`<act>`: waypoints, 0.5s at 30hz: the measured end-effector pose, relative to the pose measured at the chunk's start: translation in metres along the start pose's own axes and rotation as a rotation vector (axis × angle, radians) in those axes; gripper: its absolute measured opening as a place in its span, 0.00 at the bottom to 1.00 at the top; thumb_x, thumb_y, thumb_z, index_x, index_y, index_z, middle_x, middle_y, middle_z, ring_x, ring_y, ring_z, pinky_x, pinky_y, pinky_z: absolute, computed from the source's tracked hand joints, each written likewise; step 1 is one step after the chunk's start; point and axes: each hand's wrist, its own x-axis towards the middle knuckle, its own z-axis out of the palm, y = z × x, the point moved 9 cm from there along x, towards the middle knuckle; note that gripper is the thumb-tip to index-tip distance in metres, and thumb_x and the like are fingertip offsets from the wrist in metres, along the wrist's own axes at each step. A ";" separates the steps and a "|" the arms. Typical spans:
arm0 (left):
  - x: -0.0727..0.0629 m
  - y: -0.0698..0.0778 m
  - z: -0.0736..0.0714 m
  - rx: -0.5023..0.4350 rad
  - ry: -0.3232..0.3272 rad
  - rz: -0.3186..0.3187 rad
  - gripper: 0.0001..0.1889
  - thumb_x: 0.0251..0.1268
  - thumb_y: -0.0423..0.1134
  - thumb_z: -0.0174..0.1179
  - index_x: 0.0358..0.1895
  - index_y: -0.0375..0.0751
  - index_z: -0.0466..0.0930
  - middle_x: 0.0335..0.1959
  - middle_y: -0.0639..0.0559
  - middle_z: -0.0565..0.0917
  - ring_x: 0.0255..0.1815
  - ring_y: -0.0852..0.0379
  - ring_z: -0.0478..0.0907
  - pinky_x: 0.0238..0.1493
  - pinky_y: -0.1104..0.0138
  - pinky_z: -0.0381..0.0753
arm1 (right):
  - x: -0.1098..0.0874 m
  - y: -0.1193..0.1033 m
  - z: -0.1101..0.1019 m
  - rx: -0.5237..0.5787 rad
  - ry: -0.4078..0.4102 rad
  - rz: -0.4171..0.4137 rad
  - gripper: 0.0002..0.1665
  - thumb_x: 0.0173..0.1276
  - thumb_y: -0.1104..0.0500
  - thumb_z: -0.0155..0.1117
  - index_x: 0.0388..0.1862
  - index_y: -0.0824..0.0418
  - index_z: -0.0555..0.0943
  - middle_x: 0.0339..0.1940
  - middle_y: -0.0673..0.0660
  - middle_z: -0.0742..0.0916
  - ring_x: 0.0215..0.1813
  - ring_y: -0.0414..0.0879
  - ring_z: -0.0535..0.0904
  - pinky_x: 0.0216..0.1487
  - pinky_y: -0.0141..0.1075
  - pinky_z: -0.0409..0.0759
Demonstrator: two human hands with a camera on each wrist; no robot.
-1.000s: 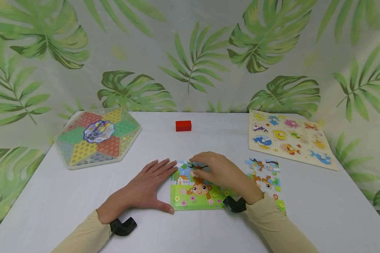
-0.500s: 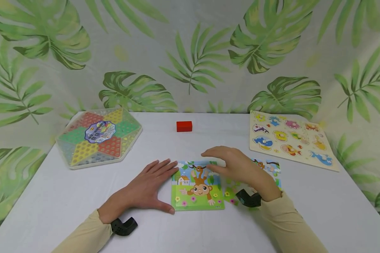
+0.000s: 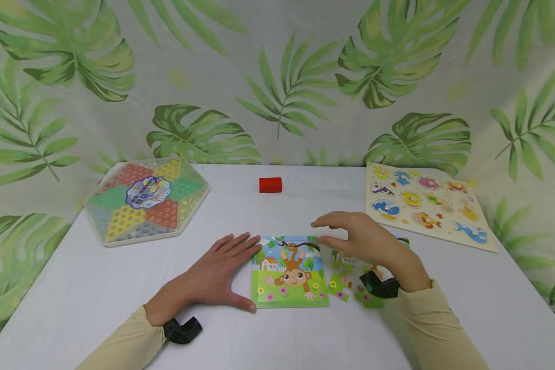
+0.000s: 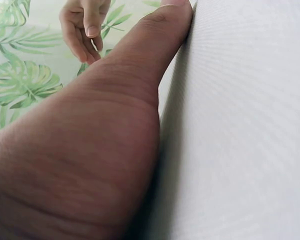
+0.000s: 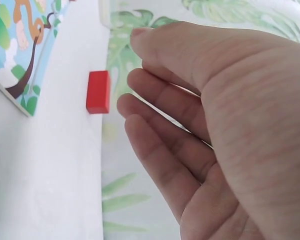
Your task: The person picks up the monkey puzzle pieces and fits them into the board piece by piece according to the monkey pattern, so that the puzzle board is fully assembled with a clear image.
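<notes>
The splayed left hand [image 3: 213, 275] touched the monkey jigsaw [image 3: 290, 272], seemingly steadying it midway between the side edges of the tabletop [image 3: 314, 200], while the right hand [image 3: 365, 239], empty, fingers loosely bent, hovered above loose pieces [image 3: 336, 287].

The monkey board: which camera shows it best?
The head view: it shows the monkey board nearly whole. The right wrist view catches only part, cut off by the frame; the left wrist view shows none of it.
</notes>
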 end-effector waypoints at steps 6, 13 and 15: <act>0.000 0.000 -0.001 0.007 0.013 0.001 0.68 0.43 0.87 0.59 0.84 0.46 0.53 0.85 0.56 0.53 0.86 0.50 0.47 0.84 0.49 0.47 | -0.005 0.010 -0.011 -0.006 0.031 0.001 0.19 0.71 0.56 0.71 0.60 0.55 0.85 0.59 0.51 0.89 0.56 0.57 0.86 0.57 0.53 0.85; -0.001 0.000 -0.001 -0.012 0.003 -0.011 0.69 0.43 0.86 0.60 0.84 0.45 0.52 0.86 0.53 0.52 0.86 0.51 0.47 0.84 0.49 0.47 | -0.012 0.031 -0.018 -0.017 0.034 0.050 0.20 0.73 0.55 0.70 0.62 0.55 0.85 0.59 0.52 0.89 0.57 0.58 0.86 0.57 0.54 0.84; -0.001 -0.001 -0.001 -0.014 0.002 -0.014 0.69 0.43 0.86 0.60 0.84 0.44 0.51 0.86 0.51 0.51 0.86 0.51 0.47 0.84 0.49 0.47 | -0.014 0.037 -0.020 -0.006 0.034 0.066 0.20 0.72 0.55 0.70 0.62 0.56 0.84 0.59 0.53 0.89 0.57 0.59 0.86 0.57 0.54 0.84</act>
